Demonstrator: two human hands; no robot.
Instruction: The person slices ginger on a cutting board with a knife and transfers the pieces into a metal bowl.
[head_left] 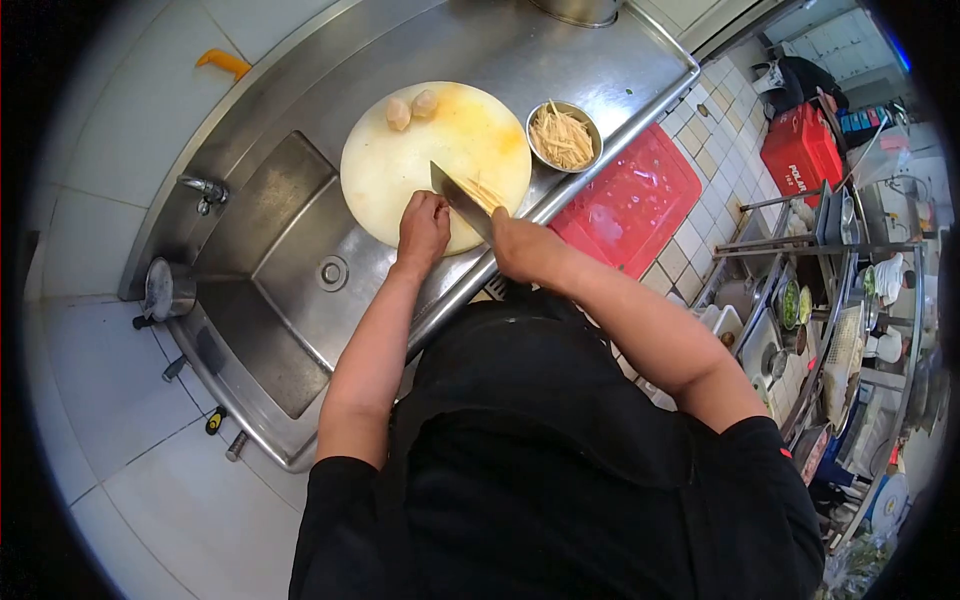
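Observation:
My right hand (pixel 530 248) is wrapped round the handle of a kitchen knife (pixel 460 204), its broad blade resting over a round white cutting board (pixel 375 165). Along the blade's right side lie thin pale strips (pixel 484 192) of a cut root, perhaps ginger. On the blade's other side, my left hand (pixel 425 230) has its fingers curled together at the board's near edge; whatever they hold is hidden. Two peeled, pale lumps (pixel 398 113) sit at the board's far side. Right of the board stands a metal bowl (pixel 597 150) full of similar strips (pixel 562 137).
The board rests on a steel sink counter (pixel 440 50) beside a basin with a drain (pixel 332 271). A tap (pixel 205 192) and a metal pot (pixel 170 290) are at left. A red board or lid (pixel 640 205), a red box (pixel 803 150) and loaded shelves (pixel 800 300) are at right.

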